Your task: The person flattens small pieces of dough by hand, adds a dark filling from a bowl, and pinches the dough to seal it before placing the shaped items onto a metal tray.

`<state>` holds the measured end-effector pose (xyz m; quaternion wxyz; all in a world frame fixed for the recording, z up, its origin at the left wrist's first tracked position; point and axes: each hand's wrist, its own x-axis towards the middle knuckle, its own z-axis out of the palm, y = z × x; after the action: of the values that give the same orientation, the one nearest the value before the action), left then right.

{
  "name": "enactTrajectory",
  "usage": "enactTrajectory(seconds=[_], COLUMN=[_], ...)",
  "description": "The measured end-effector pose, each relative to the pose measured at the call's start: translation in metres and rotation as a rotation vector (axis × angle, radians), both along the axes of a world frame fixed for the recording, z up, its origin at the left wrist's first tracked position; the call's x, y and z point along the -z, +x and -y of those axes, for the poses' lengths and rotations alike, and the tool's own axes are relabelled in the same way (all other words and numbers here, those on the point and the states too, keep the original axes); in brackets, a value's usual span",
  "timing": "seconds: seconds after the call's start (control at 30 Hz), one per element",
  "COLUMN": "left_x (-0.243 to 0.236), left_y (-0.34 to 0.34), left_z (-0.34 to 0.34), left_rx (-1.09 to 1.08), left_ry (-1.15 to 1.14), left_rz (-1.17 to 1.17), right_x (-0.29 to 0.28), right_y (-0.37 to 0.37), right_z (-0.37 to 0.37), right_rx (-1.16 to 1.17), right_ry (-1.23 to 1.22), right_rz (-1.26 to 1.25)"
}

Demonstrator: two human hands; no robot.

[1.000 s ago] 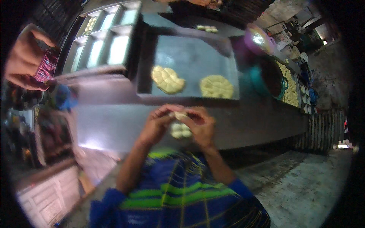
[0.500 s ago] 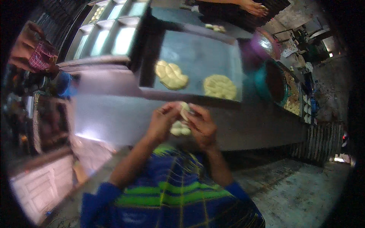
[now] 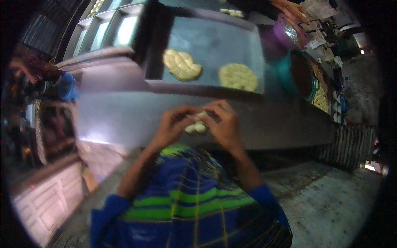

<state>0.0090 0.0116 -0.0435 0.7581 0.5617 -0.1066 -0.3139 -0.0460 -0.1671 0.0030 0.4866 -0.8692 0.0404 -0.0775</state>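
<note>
Both my hands meet over the near edge of the metal table (image 3: 120,109), pinching a small piece of pale dough. My left hand (image 3: 175,122) has its fingers closed at the dough's left side. Curled in from the right, my right hand (image 3: 223,123) grips the same piece, mostly hidden by fingers. Small round dough balls (image 3: 197,127) sit clustered just below the fingertips. Beyond my hands, a metal baking tray (image 3: 206,89) holds a lobed flat dough piece (image 3: 182,65) and a rounder one (image 3: 238,77).
Rectangular baking pans (image 3: 99,35) stand at the far left. To the right are a teal tub (image 3: 285,76) and a purple basin (image 3: 285,31). Another person's arm (image 3: 291,9) reaches in at the far right. A blue bucket (image 3: 68,86) is at left.
My hands have come closer together over the dough balls, and the held dough sits lower and is more covered by fingers. The view has shifted, so the tray appears higher.
</note>
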Motion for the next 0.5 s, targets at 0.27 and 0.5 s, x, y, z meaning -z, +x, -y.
enactTrajectory(seconds=[0.27,0.5], left_x=[0.011,-0.015], left_y=[-0.005,-0.008], left_z=[0.013,0.036], left_rx=[0.047,0.047], left_ry=[0.061,-0.087], left_rz=[0.151,-0.25], right_x=[0.006,0.006], right_y=[0.0,0.0], right_z=[0.041,0.062], right_rx=[-0.147,-0.062], right_ry=[0.22,0.372], right_rz=[-0.302,-0.442])
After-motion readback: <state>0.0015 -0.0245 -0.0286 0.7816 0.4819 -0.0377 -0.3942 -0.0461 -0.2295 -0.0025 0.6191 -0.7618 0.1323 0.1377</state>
